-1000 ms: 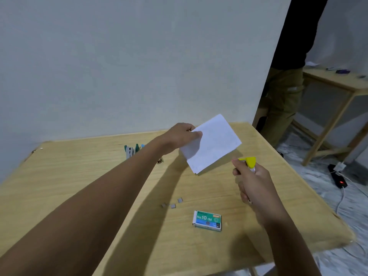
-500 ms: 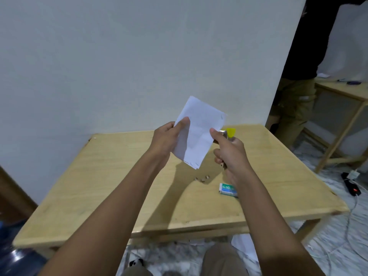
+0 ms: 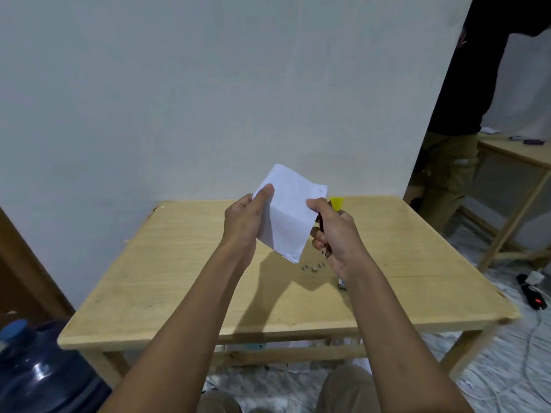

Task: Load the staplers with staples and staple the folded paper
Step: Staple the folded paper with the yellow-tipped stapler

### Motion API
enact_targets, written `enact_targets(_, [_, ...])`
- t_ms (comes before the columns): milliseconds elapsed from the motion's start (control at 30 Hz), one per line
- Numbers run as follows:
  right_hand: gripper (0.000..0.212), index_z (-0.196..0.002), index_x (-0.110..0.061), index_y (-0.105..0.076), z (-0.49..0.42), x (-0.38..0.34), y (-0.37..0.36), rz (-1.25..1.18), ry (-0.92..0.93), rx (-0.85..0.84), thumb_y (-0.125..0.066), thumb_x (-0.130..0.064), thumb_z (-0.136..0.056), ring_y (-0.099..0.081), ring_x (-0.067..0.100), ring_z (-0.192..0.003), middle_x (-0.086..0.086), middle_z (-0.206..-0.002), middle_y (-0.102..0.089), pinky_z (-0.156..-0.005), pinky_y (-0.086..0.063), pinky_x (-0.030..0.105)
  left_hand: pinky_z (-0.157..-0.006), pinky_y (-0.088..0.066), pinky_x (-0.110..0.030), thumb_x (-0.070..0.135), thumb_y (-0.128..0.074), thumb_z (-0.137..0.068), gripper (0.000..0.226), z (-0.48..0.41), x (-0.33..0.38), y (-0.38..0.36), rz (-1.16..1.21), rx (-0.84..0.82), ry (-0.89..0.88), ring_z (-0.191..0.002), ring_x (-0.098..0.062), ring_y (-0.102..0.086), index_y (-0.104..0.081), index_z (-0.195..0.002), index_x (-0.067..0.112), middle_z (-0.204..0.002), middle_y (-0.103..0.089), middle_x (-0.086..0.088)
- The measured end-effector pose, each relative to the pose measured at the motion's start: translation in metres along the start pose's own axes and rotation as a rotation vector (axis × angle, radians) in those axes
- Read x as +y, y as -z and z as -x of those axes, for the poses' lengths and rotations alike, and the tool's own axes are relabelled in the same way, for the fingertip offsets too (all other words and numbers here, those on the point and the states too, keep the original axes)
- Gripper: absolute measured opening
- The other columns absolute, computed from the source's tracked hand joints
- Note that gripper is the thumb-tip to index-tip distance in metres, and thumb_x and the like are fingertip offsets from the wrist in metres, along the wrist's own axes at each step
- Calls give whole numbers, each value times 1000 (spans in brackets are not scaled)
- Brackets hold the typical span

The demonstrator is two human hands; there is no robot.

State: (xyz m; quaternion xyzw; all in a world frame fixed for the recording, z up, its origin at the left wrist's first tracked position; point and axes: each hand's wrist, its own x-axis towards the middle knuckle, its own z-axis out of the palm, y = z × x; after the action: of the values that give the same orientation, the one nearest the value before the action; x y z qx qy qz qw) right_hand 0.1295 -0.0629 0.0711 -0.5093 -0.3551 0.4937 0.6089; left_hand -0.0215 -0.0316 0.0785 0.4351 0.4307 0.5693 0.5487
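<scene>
My left hand [image 3: 244,225] holds a folded white paper [image 3: 287,213] up above the wooden table [image 3: 179,263], thumb on its left edge. My right hand [image 3: 334,234] grips a small yellow stapler [image 3: 337,203], whose yellow tip shows above my fingers, right at the paper's right edge. My right thumb touches the paper. A few loose staple strips [image 3: 313,267] lie on the table below the paper. The staple box [image 3: 342,283] is mostly hidden behind my right wrist. Other staplers are hidden.
A blue water jug [image 3: 38,371] stands on the floor at lower left. A person in dark top [image 3: 453,144] stands at the right beside a second wooden table [image 3: 512,150]. A power strip [image 3: 533,296] and cables lie on the floor at right.
Both hands drew closer to me and together; the paper turned more upright and the stapler came up against its right edge. The camera pulled back, showing the table's front edge.
</scene>
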Motion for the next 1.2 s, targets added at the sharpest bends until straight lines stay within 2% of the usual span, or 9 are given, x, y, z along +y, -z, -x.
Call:
enact_targets(100, [19,-90,-16,-57,3,3,-1,-85,-21,-13,-70,-28,-84,-29,10,-42,-9,-70,-57,-41,-29,22,-73,-34,-35,44,-69,-82,36,5,-4,0,-18,-5,-26,-79,-19,-50,-48,-71,17,-84,-54,-2])
enact_targets(200, [24,-87,-18,-54,3,7,0,-72,20,-12,-73,-31,-84,-28,12,-44,-9,-65,-49,-46,-29,25,-78,-37,-32,56,-62,-82,45,8,-6,1,-168,10,65,-96,-20,-51,-50,-90,14,-105,-50,0])
enact_targets(267, [30,-84,-18,-50,4,7,1,-3,80,10,-74,-36,-84,-27,12,-44,-6,-62,-37,-50,-29,27,-87,-35,-33,66,-58,-83,56,10,-9,4,-411,109,114,-111,-19,-37,-45,-110,19,-118,-34,1])
enact_targets(400, [43,-70,-19,-36,8,7,-1,116,271,65,-71,-34,-88,-23,16,-52,-6,-58,-24,-54,-27,29,-90,-38,-34,71,-60,-78,67,18,-2,9,-648,195,76,-106,-20,-33,-40,-111,16,-115,-31,0])
enact_targets(533, [48,-64,-18,-33,9,7,-7,144,362,37,-71,-33,-89,-23,17,-53,-7,-57,-24,-54,-25,30,-75,-56,-38,71,-61,-79,63,18,10,20,-353,-83,225,-79,-23,-60,-61,-99,12,-97,-58,-5])
enact_targets(667, [39,-67,-13,-45,13,11,-17,162,308,-60,-71,-32,-89,-25,15,-49,-7,-53,-28,-51,-25,28,-91,-56,-50,58,-63,-87,59,20,8,22,52,-251,266,-96,-32,-71,-63,-117,7,-90,-70,-9])
enact_targets(833, [24,-78,-17,-57,20,14,-23,207,122,-96,-70,-34,-88,-29,11,-42,-4,-57,-38,-46,-29,24,-82,-59,-36,30,-59,-98,34,22,0,24,205,-193,159,-101,-26,-71,-62,-123,7,-118,-71,-13])
enact_targets(1033, [28,-73,-19,-54,22,24,-27,170,185,66,-74,-33,-85,-28,9,-45,-12,-52,-40,-49,-29,23,-82,-60,-34,14,-56,-99,32,18,-6,28,289,-100,105,-107,-26,-70,-57,-129,6,-122,-70,-13])
enact_targets(1200, [24,-85,-20,-63,21,26,-22,132,45,48,-76,-40,-82,-28,11,-44,-6,-62,-40,-51,-31,26,-82,-60,-32,11,-60,-97,35,19,-12,28,338,-114,100,-106,-24,-70,-57,-130,4,-125,-68,-13])
